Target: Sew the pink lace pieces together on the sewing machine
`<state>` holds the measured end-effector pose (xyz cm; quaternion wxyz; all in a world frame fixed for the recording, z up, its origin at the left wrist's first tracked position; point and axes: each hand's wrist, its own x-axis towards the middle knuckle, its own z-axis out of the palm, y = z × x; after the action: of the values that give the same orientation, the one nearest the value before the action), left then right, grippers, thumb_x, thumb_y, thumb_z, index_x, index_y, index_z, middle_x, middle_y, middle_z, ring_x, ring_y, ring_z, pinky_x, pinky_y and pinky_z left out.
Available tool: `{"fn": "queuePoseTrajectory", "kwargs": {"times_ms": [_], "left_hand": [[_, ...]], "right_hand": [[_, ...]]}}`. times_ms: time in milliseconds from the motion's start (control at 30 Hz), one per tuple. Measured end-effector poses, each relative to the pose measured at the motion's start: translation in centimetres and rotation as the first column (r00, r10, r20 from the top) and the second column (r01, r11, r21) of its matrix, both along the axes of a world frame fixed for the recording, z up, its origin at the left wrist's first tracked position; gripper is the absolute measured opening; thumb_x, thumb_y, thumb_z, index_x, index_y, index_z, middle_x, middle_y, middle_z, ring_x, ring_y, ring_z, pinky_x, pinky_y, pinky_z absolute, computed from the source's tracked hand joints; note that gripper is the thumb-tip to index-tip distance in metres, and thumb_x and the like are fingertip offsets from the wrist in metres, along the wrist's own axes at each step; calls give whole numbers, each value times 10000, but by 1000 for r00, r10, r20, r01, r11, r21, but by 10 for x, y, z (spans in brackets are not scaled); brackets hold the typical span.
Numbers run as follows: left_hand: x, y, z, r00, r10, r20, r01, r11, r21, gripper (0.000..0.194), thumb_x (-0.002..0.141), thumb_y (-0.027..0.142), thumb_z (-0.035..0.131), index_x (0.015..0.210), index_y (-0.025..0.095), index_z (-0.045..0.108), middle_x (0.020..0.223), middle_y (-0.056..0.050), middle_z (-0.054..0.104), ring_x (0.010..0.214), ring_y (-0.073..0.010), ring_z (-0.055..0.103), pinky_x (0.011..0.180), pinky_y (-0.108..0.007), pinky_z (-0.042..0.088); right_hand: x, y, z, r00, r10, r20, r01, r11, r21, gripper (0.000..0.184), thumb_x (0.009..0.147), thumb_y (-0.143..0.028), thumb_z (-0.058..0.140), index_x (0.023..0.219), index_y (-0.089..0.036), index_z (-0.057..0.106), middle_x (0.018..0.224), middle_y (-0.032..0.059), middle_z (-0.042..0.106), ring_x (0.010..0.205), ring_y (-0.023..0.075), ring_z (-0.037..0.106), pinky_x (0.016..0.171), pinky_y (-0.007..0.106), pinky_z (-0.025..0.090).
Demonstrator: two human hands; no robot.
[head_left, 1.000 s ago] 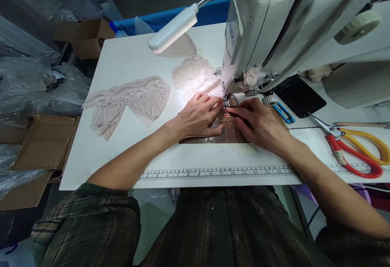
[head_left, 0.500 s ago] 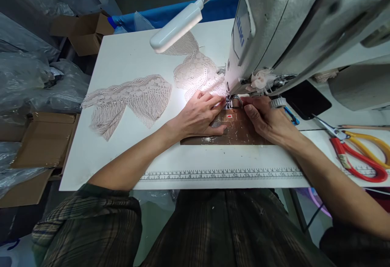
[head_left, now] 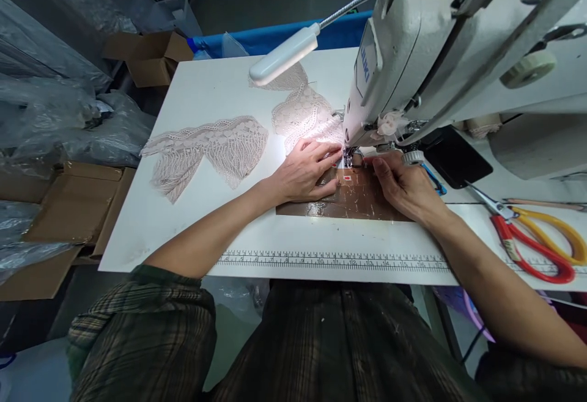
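My left hand (head_left: pixel 306 171) lies flat on the table, fingers stretched toward the presser foot (head_left: pixel 349 156) of the white sewing machine (head_left: pixel 413 54), pressing the near edge of a pale pink lace piece (head_left: pixel 305 115). My right hand (head_left: pixel 402 183) rests on the brown taped patch (head_left: pixel 355 197) just right of the foot, its fingers bent together by the needle; whether they pinch anything I cannot make out. A second lace piece (head_left: pixel 206 148) lies apart to the left.
A gooseneck lamp (head_left: pixel 284 54) hangs over the lace. Red and yellow scissors (head_left: pixel 534 231) lie at the right, a blue snipper (head_left: pixel 433 179) and a black phone (head_left: pixel 458 157) behind my right hand. A ruler strip (head_left: pixel 330 260) lines the table's front edge. Cardboard boxes (head_left: pixel 151 57) and plastic-wrapped bundles stand left.
My right hand slid from the middle of the brown patch to the right side of the presser foot. The left hand stayed put. The camera shifted slightly.
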<state>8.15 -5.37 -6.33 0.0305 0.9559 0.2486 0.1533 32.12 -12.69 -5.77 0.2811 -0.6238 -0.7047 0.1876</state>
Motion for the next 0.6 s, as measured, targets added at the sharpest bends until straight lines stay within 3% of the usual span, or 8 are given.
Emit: {"fn": "queuePoseTrajectory", "kwargs": {"times_ms": [133, 333, 433, 600], "left_hand": [[-1, -3, -1, 998, 64, -24, -64, 998, 14, 537, 1012, 470, 441, 1398, 113, 550, 1470, -171, 577, 1332, -320, 544, 1142, -513, 381], [5, -24, 3, 955, 286, -79, -266, 944, 196, 527, 1047, 501, 395, 1319, 99, 599, 1421, -196, 618, 1130, -340, 615, 872, -454, 454], [8, -30, 3, 950, 301, -80, -276, 933, 230, 507, 1042, 498, 420, 1287, 100, 617, 1401, -201, 631, 1091, -333, 623, 851, -450, 453], [6, -28, 0, 965, 258, -43, -245, 949, 201, 504, 1039, 461, 438, 1302, 64, 603, 1402, -217, 624, 1217, -338, 590, 988, -471, 452]], "right_hand": [[2, 1, 2, 998, 18, -60, -20, 999, -25, 739, 968, -771, 279, 946, -192, 737, 880, 94, 674, 780, 200, 639, 719, 342, 517], [4, 1, 2, 996, -2, -87, -4, 998, -69, 586, 975, -656, 410, 1040, -180, 747, 831, 70, 665, 710, 187, 609, 626, 319, 468], [4, 1, 2, 996, 29, -88, -33, 999, -44, 468, 973, -542, 461, 1047, -179, 746, 837, 69, 668, 743, 198, 621, 643, 321, 480], [3, -1, 0, 997, 30, -77, -33, 999, -34, 392, 961, -468, 486, 1046, -190, 749, 884, 71, 686, 751, 197, 630, 671, 328, 491]]}}
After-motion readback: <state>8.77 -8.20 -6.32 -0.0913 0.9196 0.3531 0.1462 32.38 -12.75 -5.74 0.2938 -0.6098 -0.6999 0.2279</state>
